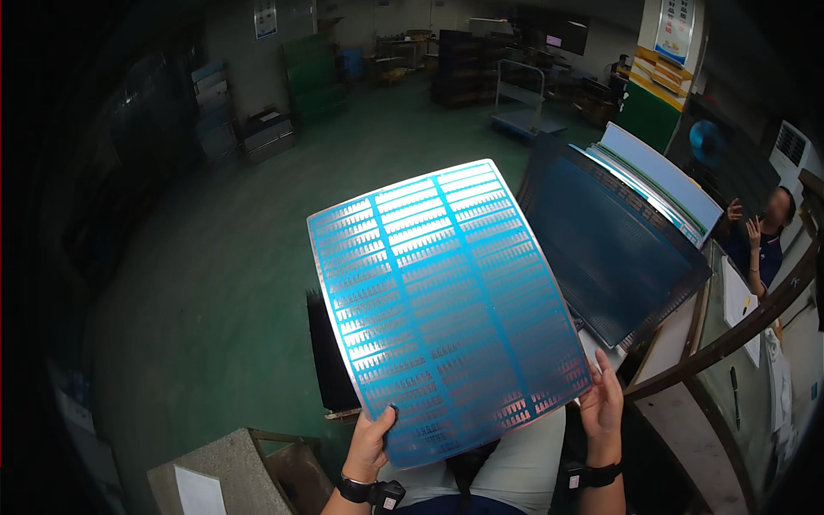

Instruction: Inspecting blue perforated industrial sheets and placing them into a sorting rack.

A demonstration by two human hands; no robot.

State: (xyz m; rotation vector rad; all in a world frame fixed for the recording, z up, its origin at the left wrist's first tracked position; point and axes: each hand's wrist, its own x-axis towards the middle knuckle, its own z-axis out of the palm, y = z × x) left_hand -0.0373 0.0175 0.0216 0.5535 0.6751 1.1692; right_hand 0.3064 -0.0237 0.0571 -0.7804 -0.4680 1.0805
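A large flat printed circuit panel (446, 300), light blue with rows of shiny copper-toned comb patterns, is held up tilted before my lap. My left hand (371, 438) grips its lower left edge, thumb on the face and fingers hidden underneath. My right hand (603, 399) holds the lower right corner against the palm, some fingers stretched up beside the edge and the thumb hidden. Both wrists carry black bands. Just beyond the panel, to the right, a dark sheet (601, 249) leans in front of a stack of upright panels (665, 176).
A curved-looking bench edge (687, 373) runs along the right, with a pen (735, 399) and papers behind it. Another person (760, 236) is there with raised hands. A grey box-like stand (215, 476) is at lower left. A trolley (519, 99) stands farther off.
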